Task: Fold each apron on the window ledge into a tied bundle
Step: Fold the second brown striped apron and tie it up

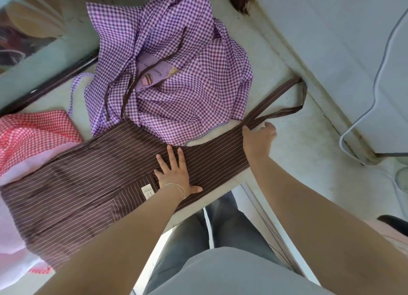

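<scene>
The brown striped apron (92, 175), spread on the window ledge (293, 140), is pressed flat beneath the open left hand (175, 173) while the right hand (258, 138) pinches its bib edge; folding is judged next.

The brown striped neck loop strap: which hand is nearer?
Right. The right hand touches the brown striped neck loop strap at its base; the left hand presses the apron's middle.

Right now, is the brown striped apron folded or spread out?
Spread out: the brown striped apron lies flat on the ledge, left hand pressing it.
</scene>
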Action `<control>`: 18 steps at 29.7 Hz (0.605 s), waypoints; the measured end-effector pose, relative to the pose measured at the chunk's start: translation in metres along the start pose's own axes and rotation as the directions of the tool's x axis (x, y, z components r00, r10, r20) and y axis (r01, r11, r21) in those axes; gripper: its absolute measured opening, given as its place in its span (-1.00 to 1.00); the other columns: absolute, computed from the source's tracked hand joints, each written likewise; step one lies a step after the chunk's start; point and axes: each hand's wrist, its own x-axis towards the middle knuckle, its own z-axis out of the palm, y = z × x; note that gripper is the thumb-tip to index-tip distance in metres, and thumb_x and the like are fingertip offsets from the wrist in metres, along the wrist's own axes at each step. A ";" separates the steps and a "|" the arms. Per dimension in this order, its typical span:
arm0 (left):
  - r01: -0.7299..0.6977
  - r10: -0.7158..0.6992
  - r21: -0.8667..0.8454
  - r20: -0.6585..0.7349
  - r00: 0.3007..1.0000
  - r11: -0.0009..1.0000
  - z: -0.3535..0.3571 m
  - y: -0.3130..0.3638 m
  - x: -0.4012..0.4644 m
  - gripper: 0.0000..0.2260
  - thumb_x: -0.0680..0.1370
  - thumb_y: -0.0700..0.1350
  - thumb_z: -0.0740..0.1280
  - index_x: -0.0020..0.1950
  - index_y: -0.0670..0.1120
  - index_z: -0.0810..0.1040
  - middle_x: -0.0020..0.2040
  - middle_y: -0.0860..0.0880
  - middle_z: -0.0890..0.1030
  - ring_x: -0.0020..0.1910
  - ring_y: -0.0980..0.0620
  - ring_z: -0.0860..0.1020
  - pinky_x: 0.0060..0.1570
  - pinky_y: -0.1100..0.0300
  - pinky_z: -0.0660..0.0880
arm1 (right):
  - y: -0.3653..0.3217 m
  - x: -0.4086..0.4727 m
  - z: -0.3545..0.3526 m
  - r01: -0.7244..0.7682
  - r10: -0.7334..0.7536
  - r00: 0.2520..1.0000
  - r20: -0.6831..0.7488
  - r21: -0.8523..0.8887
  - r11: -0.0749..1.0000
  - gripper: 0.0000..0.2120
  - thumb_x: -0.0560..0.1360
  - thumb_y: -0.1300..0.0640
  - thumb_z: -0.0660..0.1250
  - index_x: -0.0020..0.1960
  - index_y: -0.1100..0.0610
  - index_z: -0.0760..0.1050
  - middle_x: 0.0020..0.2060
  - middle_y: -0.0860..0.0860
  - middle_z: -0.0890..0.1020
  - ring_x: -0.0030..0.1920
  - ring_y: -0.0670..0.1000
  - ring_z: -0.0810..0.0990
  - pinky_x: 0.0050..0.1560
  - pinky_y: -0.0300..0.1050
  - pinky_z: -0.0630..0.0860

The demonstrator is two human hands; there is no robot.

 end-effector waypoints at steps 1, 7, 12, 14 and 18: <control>0.001 -0.001 0.004 -0.002 1.000 1.000 0.001 0.001 0.001 0.19 0.35 0.40 0.34 0.46 -0.10 -0.50 0.45 -0.21 -0.50 0.47 -0.38 -0.29 0.44 -0.26 0.05 | -0.008 0.002 0.001 -0.124 0.118 0.992 0.049 0.136 0.983 -0.33 0.50 0.03 0.40 0.46 0.14 0.14 0.38 0.09 0.30 0.33 0.13 0.40 0.30 0.00 0.43; 0.005 -0.005 0.001 -0.007 1.000 1.000 0.001 0.000 0.001 0.19 0.34 0.42 0.33 0.45 -0.09 -0.51 0.46 -0.20 -0.49 0.47 -0.37 -0.30 0.44 -0.27 0.03 | -0.040 0.024 0.004 -0.424 0.340 0.890 0.304 0.277 0.862 -0.30 0.41 0.02 0.49 0.44 0.16 0.28 0.32 0.06 0.46 0.21 0.07 0.49 0.23 -0.03 0.43; -0.012 0.011 -0.022 -0.047 0.999 1.000 0.007 -0.006 0.002 0.18 0.32 0.45 0.30 0.46 -0.05 -0.51 0.47 -0.15 -0.49 0.48 -0.33 -0.31 0.43 -0.28 0.01 | -0.047 0.038 -0.010 -0.515 0.372 0.814 0.447 0.256 0.818 -0.70 0.41 -0.03 0.48 0.08 0.06 0.55 0.00 -0.05 0.65 -0.14 -0.11 0.51 -0.28 -0.21 0.41; -0.014 0.012 -0.029 -0.054 0.998 0.999 0.008 -0.007 0.002 0.17 0.32 0.45 0.30 0.46 -0.04 -0.50 0.47 -0.15 -0.49 0.48 -0.32 -0.32 0.44 -0.29 0.01 | -0.050 0.051 -0.020 -0.456 0.325 0.847 0.421 0.261 0.851 -0.72 0.42 0.03 0.48 0.08 0.09 0.58 -0.01 -0.05 0.64 -0.17 -0.13 0.53 -0.26 -0.28 0.45; -0.016 0.012 -0.048 -0.077 0.997 0.999 0.010 -0.008 0.003 0.17 0.32 0.45 0.30 0.47 -0.03 -0.50 0.48 -0.14 -0.47 0.48 -0.32 -0.32 0.44 -0.29 0.00 | -0.062 0.070 -0.050 -0.307 0.178 0.936 0.305 0.456 0.835 -0.80 0.52 0.06 0.36 0.09 0.12 0.61 -0.12 -0.04 0.66 -0.12 -0.06 0.58 -0.05 -0.18 0.48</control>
